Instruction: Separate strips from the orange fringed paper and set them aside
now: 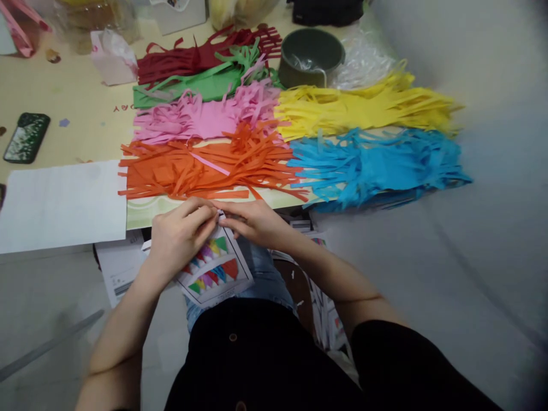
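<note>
Over my lap, a white printed packet [226, 268] hangs at a tilt, its face showing rows of colourful pennants. My left hand [184, 231] is closed on its upper left part, fingers bent near the top edge. My right hand [257, 222] comes in from the other side, thumb and fingers pinching at the packet's top corner. The fingertips of both hands meet there, and what lies between them is partly hidden. Just beyond my hands, fringed orange strips [171, 168] lie along the table's front edge, with fringed blue strips [381, 162] to the right.
Pink [209, 117], green [205, 83], dark red [180, 63] and yellow fringed bundles [363, 108] lie farther back. A dark round container [312, 57] stands beside clear plastic [363, 60]. At left are a white sheet [64, 205] overhanging the edge and a phone [27, 138]. A wall [492, 228] bounds the right.
</note>
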A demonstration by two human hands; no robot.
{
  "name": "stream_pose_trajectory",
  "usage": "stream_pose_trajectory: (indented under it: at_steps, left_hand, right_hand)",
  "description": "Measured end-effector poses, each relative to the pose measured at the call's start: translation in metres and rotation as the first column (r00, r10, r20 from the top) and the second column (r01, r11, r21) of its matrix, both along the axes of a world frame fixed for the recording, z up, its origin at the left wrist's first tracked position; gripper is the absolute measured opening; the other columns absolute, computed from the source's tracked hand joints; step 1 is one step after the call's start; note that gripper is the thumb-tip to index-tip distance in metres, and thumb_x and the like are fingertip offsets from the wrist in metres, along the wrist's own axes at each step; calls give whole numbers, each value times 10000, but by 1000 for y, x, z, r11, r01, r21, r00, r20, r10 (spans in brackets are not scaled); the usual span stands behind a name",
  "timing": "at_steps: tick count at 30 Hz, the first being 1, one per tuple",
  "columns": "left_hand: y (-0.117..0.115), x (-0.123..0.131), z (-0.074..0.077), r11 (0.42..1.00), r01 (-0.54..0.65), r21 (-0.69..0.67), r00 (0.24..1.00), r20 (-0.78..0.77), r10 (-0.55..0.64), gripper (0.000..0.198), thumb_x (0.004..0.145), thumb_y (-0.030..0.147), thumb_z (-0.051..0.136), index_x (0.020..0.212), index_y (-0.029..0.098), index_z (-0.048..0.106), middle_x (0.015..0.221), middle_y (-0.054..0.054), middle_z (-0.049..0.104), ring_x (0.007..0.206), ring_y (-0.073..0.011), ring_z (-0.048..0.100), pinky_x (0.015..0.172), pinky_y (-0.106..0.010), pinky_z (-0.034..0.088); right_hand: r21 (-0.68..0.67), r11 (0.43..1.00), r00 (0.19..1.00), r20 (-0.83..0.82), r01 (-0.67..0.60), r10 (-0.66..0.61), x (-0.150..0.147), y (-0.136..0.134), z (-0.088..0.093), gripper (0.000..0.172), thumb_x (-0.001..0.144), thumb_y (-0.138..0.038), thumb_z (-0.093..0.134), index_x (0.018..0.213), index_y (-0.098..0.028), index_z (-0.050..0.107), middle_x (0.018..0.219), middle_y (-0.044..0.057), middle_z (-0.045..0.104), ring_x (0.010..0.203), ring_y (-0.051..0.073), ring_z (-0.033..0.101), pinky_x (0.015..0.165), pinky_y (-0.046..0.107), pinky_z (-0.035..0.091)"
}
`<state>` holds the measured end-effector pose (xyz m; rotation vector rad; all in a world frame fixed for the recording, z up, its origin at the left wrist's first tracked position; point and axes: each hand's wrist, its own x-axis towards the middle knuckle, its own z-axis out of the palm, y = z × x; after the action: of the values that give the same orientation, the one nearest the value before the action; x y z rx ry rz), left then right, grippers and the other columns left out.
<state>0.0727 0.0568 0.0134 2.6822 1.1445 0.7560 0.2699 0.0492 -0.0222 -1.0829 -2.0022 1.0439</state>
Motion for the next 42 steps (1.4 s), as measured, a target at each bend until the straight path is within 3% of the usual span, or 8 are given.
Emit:
stream_pose_trajectory:
  at_steps: [4, 9, 13, 27, 33, 36, 39, 42]
  left_hand:
    - [-2, -1, -2, 996, -13, 85, 999, -36, 16, 47, 900, 209, 628, 883, 187, 667, 978, -28, 744, 803, -152, 710, 644, -229, 489]
    - [1, 0, 3, 991, -39, -129, 993, 102, 53, 93, 901, 216, 626, 818, 177, 644, 879, -33, 720, 821, -157, 690, 711, -243, 508]
    - [0, 1, 6, 984, -17, -178, 987, 157, 46, 74, 899, 204, 629, 833, 180, 654, 888, -32, 723, 840, -155, 685, 752, -253, 519]
    - [-8, -3, 4, 998, -15, -66, 999, 43, 18, 105, 922, 231, 602, 965, 217, 696, 983, -28, 752, 880, -160, 715, 784, -251, 539]
    - [-10, 0, 7, 991, 11, -131, 993, 116, 4, 85, 914, 206, 610, 941, 199, 691, 1016, -44, 744, 929, -164, 705, 830, -274, 551]
    - [-12, -9, 15, 987, 27, -157, 992, 129, -7, 103, 918, 202, 607, 952, 194, 703, 1018, -50, 749, 932, -170, 711, 835, -283, 560]
    - [-17, -29, 17, 969, 0, -247, 990, 134, 34, 150, 900, 212, 645, 1023, 214, 730, 1060, -47, 753, 965, -185, 714, 881, -308, 564]
    - [-26, -49, 9, 940, -50, -337, 968, 214, 128, 198, 866, 227, 697, 1057, 242, 751, 1048, -37, 763, 945, -183, 721, 875, -308, 577]
  right_hand:
    - [6, 1000, 1000, 20, 0, 0, -1, -2, -1, 446, 938, -177, 551, 1381, -233, 564, 1158, 47, 735, 1017, 178, 709, 903, 304, 543]
    - [9, 1000, 1000, 5, -3, 3, -2, -3, 0, 452, 947, -170, 544, 1397, -209, 542, 1243, 67, 704, 1127, 194, 679, 963, 336, 540]
    - [14, 1000, 1000, -14, -17, 18, -2, -4, 3, 431, 959, -175, 529, 1389, -192, 547, 1265, 71, 693, 1193, 195, 648, 1011, 344, 521]
    - [17, 999, 999, 40, -30, 30, 2, -8, 7, 460, 950, -179, 539, 1407, -233, 532, 1273, 58, 688, 1163, 190, 661, 1007, 327, 512]
    - [30, 1000, 999, -53, -3, 4, -2, -6, 5, 458, 924, -205, 601, 1381, -216, 561, 1170, 63, 730, 1027, 184, 703, 913, 315, 545]
    - [30, 999, 989, -145, 45, -41, -5, -5, 3, 398, 889, -223, 664, 1285, -183, 643, 1047, 55, 763, 859, 161, 715, 784, 267, 561]
    - [-7, 995, 976, -192, 103, -103, -5, -5, 3, 247, 897, -226, 654, 1130, -195, 730, 1053, 44, 770, 906, 158, 718, 783, 248, 558]
    - [-39, 996, 977, -194, 81, -87, -8, -3, 4, 205, 909, -224, 637, 1081, -205, 746, 1046, 41, 774, 934, 153, 721, 798, 247, 561]
